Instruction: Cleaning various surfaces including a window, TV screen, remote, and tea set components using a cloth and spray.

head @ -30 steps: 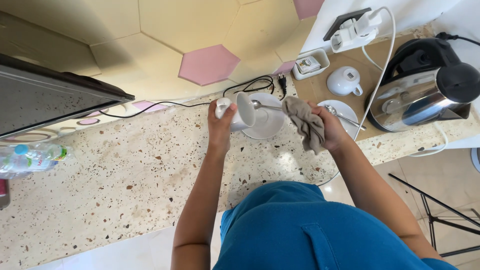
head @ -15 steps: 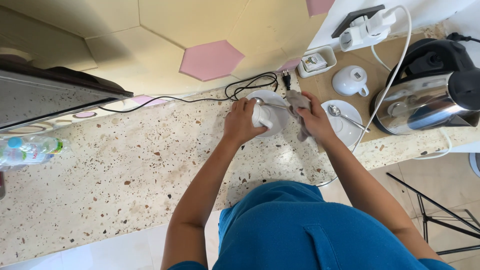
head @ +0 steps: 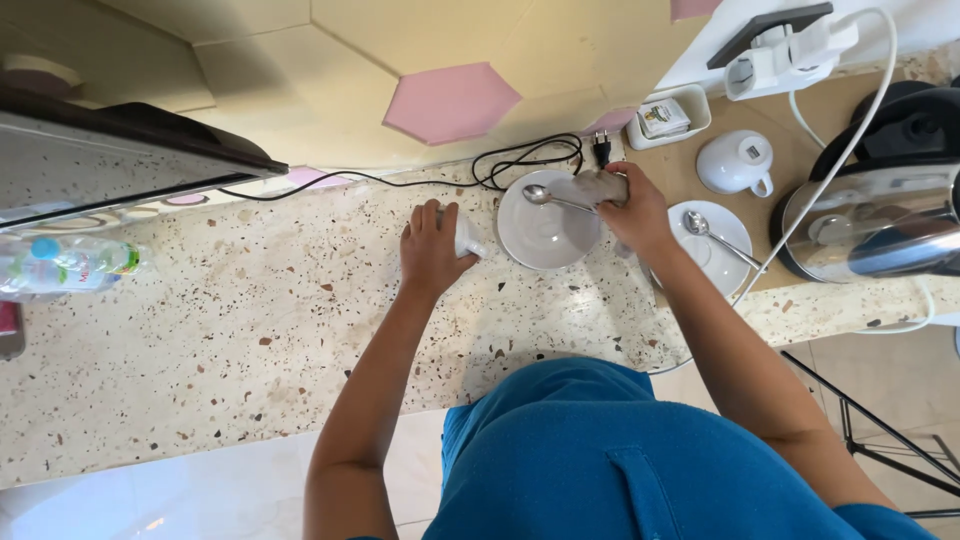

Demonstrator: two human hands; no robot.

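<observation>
Nearest the camera is the person's blue shirt (head: pixel 600 460), with both bare forearms reaching up over the speckled stone desk (head: pixel 250 370).

The left hand (head: pixel 432 248) lies at about 11 o'clock from the shirt, its grip wrapped over a small white cup (head: pixel 466 238) that rests on the desk; only the cup's right edge shows past the fingers.

Just beside the cup, at its 3 o'clock, sits a white saucer (head: pixel 545 225). The right hand (head: pixel 632 208) is at the saucer's 2 o'clock, its grip closed on a grey cloth (head: pixel 598 186) and the handle of a spoon (head: pixel 552 198), whose bowl hangs over the saucer's upper part.

At 3 o'clock from the right hand a second saucer (head: pixel 712 232) carries another spoon (head: pixel 722 240), and at that saucer's 12 o'clock a white cup (head: pixel 738 163) stands upside down. A steel kettle (head: pixel 880 215) stands at the far right.

Farther off, a black cable (head: pixel 520 165) coils by the wall at 12 o'clock from the first saucer, and a plastic water bottle (head: pixel 65 265) lies at the far left.
</observation>
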